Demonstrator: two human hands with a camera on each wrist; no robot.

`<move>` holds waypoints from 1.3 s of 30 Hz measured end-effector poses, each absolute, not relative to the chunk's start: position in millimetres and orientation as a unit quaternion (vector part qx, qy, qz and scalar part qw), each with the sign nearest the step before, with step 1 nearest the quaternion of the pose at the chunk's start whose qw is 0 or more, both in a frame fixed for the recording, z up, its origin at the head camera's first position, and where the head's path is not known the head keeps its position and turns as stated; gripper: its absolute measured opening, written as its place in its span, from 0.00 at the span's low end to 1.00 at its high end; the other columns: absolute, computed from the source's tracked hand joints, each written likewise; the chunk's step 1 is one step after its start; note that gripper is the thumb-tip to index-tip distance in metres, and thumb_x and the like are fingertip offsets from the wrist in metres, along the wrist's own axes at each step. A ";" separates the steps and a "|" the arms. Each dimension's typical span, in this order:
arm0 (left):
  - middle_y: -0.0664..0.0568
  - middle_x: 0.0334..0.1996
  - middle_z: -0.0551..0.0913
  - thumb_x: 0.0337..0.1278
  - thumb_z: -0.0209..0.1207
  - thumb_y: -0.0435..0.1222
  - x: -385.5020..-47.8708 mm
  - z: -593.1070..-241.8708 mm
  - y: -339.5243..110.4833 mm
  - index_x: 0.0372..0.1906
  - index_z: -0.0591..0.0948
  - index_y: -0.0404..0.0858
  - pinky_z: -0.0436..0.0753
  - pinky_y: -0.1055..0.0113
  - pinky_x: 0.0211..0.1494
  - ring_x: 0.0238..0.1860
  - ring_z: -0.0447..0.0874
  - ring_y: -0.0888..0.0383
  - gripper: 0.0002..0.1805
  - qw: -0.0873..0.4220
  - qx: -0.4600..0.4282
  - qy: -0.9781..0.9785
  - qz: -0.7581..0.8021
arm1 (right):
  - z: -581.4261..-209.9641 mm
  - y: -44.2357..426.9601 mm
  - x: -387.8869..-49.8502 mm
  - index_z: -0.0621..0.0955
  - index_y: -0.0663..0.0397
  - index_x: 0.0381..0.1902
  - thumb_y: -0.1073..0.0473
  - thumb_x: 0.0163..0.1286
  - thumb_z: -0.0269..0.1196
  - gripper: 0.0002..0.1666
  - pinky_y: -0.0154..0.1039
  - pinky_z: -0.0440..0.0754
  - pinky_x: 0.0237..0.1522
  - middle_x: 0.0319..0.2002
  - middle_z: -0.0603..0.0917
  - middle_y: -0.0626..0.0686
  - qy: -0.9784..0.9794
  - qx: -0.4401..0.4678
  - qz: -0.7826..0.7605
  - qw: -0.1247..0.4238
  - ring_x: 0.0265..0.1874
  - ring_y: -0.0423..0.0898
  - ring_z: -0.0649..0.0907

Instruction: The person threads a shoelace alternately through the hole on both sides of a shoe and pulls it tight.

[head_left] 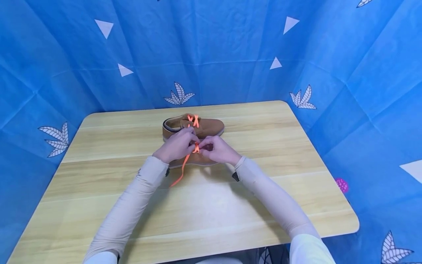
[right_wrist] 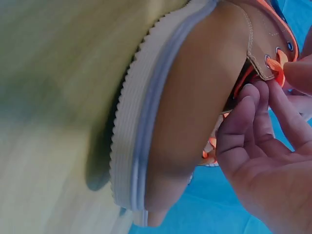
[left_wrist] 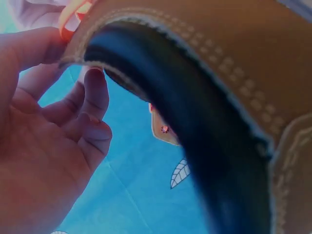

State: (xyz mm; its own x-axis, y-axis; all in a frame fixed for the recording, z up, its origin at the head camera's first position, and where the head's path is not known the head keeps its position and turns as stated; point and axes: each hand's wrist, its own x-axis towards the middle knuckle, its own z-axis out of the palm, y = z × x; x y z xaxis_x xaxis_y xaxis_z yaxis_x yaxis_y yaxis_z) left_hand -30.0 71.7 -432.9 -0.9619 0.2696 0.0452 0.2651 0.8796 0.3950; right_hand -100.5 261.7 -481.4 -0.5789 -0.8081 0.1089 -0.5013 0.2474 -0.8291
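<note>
Two brown shoes lie side by side on the table, toes to the right. The near shoe (head_left: 199,160) is partly covered by both hands; its orange shoelace (head_left: 184,167) trails off the near side onto the tabletop. My left hand (head_left: 179,145) pinches the lace at the eyelet flap (left_wrist: 75,51), its other fingers bent beside the dark-lined shoe opening (left_wrist: 161,83). From the toe side, my right hand (head_left: 219,149) pinches the orange lace (right_wrist: 278,66) by the eyelets, the lower fingers curled near the tongue gap. The exact grip of the left fingertips is partly hidden.
Just behind stands the second brown shoe (head_left: 211,127), its orange lace (head_left: 196,121) crossed through the eyelets. The light wooden table (head_left: 263,135) has rounded corners. Blue patterned cloth (head_left: 224,44) hangs around its back and sides.
</note>
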 end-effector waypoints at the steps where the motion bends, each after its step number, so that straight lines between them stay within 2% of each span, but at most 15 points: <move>1: 0.48 0.41 0.80 0.61 0.63 0.27 -31.0 -432.4 71.8 0.43 0.91 0.38 0.81 0.58 0.49 0.45 0.76 0.50 0.10 0.004 0.137 0.970 0.202 | -481.3 261.7 -100.2 0.89 0.60 0.45 0.68 0.67 0.67 0.10 0.33 0.80 0.45 0.42 0.87 0.56 0.768 -0.423 -0.449 0.173 0.40 0.45 0.81; 7: 0.48 0.42 0.81 0.60 0.64 0.26 -36.1 -429.9 73.6 0.41 0.91 0.39 0.83 0.58 0.53 0.46 0.78 0.50 0.10 0.005 0.150 0.970 0.192 | -484.0 262.6 -98.1 0.88 0.64 0.44 0.74 0.63 0.66 0.12 0.32 0.82 0.44 0.42 0.86 0.58 0.757 -0.407 -0.482 0.169 0.38 0.45 0.84; 15: 0.51 0.40 0.80 0.60 0.63 0.26 -31.7 -430.2 72.9 0.36 0.90 0.43 0.82 0.58 0.44 0.42 0.78 0.52 0.10 -0.004 0.147 0.974 0.170 | -487.7 259.4 -94.2 0.88 0.65 0.42 0.75 0.63 0.67 0.10 0.31 0.83 0.43 0.40 0.87 0.60 0.742 -0.399 -0.512 0.163 0.37 0.43 0.85; 22: 0.52 0.40 0.82 0.61 0.63 0.28 -26.9 -432.7 71.2 0.38 0.90 0.42 0.83 0.58 0.44 0.42 0.78 0.53 0.08 -0.018 0.137 0.973 0.185 | -491.7 253.7 -90.3 0.87 0.62 0.36 0.67 0.63 0.74 0.05 0.29 0.79 0.37 0.34 0.87 0.57 0.745 -0.376 -0.525 0.166 0.31 0.40 0.81; 26: 0.52 0.40 0.82 0.62 0.64 0.29 -26.8 -434.2 69.7 0.39 0.89 0.42 0.84 0.56 0.44 0.43 0.79 0.53 0.07 -0.022 0.134 0.973 0.188 | -490.6 249.8 -81.8 0.86 0.61 0.34 0.65 0.64 0.72 0.04 0.29 0.80 0.38 0.34 0.85 0.55 0.767 -0.378 -0.506 0.113 0.32 0.40 0.80; 31: 0.53 0.38 0.81 0.61 0.64 0.29 -28.6 -437.1 69.0 0.35 0.89 0.44 0.83 0.57 0.41 0.41 0.78 0.54 0.07 -0.022 0.127 0.975 0.182 | -496.6 245.9 -70.1 0.84 0.59 0.32 0.67 0.61 0.68 0.02 0.30 0.81 0.36 0.33 0.81 0.53 0.800 -0.386 -0.460 -0.016 0.31 0.42 0.81; 34: 0.54 0.36 0.80 0.59 0.64 0.28 -29.2 -437.5 68.8 0.31 0.88 0.45 0.81 0.57 0.39 0.40 0.77 0.53 0.08 -0.022 0.123 0.976 0.178 | -499.7 241.2 -64.1 0.82 0.56 0.30 0.67 0.58 0.68 0.04 0.30 0.79 0.32 0.32 0.80 0.51 0.809 -0.395 -0.425 -0.090 0.30 0.41 0.79; 39: 0.54 0.36 0.80 0.56 0.63 0.28 -28.9 -436.0 68.5 0.26 0.85 0.46 0.80 0.57 0.37 0.38 0.77 0.53 0.10 -0.021 0.118 0.978 0.169 | -500.8 233.3 -58.8 0.77 0.54 0.26 0.68 0.56 0.67 0.08 0.30 0.75 0.29 0.31 0.77 0.51 0.814 -0.403 -0.388 -0.156 0.27 0.41 0.76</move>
